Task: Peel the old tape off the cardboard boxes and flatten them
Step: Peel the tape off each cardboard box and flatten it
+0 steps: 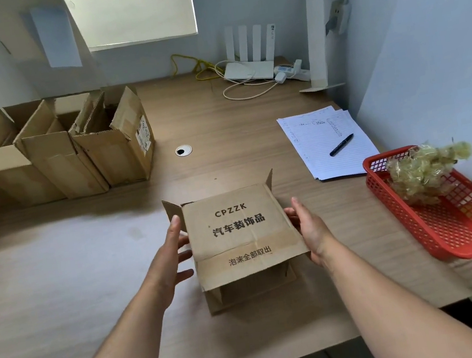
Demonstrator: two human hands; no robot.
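— Where is the box being worked on?

— Near the middle of the table (90,275), between the two hands. The small box (242,232) has its printed face turned up, and a strip of old tape (270,240) crosses that face. Two flaps stand up at its far corners, and its near end is open, showing only bare cardboard inside.

— And the fingers?

— The left hand (173,257) has its fingers spread and fairly straight, with the tips against the box's left side. The right hand (308,229) lies flat along the right side, fingers straight and thumb up. Neither hand curls round anything.

— Any containers close by?

— A red basket (397,216) sits at the right edge of the table, tilted. In its far end is a crumpled yellowish wad of tape (422,177).

— Further back?

— Left of the basket and further off is a stack of lined papers (314,137) with a black pen (341,145) lying on top. A round cable hole (183,150) sits in the table's middle. At the far left three open boxes (51,150) stand upright side by side, touching, flaps up. Their insides are in shadow, so I cannot tell what they hold. The right one has a label on its side.

— And at the wall?

— A white router (249,69) with four upright aerials, with white and yellow cables (197,66) beside it.
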